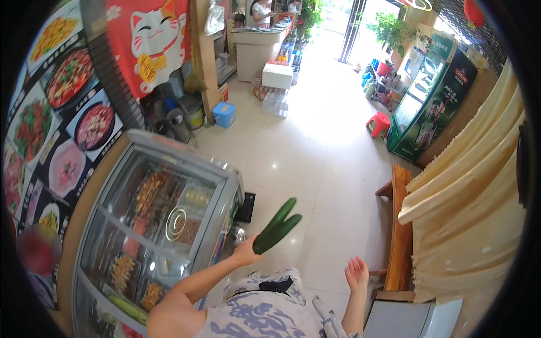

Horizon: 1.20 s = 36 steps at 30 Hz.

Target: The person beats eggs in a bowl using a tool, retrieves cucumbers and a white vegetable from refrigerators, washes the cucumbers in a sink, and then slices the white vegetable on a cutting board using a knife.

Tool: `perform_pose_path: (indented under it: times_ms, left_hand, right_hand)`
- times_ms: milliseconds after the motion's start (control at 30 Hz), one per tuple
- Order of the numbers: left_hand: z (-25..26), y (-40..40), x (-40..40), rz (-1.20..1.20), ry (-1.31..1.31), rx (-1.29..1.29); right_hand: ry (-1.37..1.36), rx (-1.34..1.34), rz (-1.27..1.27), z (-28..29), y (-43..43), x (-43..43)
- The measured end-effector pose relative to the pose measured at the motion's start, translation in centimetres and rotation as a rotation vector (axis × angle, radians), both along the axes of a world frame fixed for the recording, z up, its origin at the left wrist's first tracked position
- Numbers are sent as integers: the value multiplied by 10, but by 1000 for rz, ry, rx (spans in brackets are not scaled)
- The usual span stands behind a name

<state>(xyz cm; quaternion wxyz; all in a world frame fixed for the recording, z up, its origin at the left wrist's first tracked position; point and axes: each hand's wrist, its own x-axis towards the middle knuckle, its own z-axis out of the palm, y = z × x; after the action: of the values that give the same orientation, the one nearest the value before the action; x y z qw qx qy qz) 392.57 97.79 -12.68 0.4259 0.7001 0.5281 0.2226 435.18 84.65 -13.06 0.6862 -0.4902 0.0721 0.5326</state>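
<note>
Two green cucumbers (pixel 276 230) are gripped side by side in my left hand (pixel 247 251), their far ends spread apart over the tiled floor. That hand is just right of a glass-topped display freezer (pixel 214 167), which holds trays of skewered food (pixel 122 272) and other packed food under the glass. My right hand (pixel 357 272) hangs out to the right with nothing in it, fingers somewhat spread. It is nearest to a wooden bench (pixel 399 236), apart from it in the picture.
A pale curtain (pixel 460 219) hangs over the bench. Ahead are a red stool (pixel 378 124), a green drinks fridge (pixel 431 97), a blue bin (pixel 224 114) and bottle packs (pixel 275 104) under a white box (pixel 277 76). People (pixel 261 14) are at the counter (pixel 255 48).
</note>
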Motion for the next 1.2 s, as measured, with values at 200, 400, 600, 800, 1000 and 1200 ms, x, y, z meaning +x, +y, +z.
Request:
perform_pose_path:
  times_ms: [200,400,600,800,1000,1200]
  left_hand:
    - [11,159,37,242,-150,-181]
    - [60,303,97,365,-515,-181]
    - [96,474,132,666,-113,23]
    - [81,641,116,798,88,151]
    - [101,783,5,639,-109,20]
    - [134,958,-243,941,-226,570]
  right_hand:
    - [115,-333,-321,-79,68,122]
    - [-64,39,340,-44,435,98]
    - [-291,728,1250,97,717,-94]
    - [146,646,1176,110,865,-215]
    - [454,502,1215,84,1046,-272]
    - [586,478,1292,69,1210,-391]
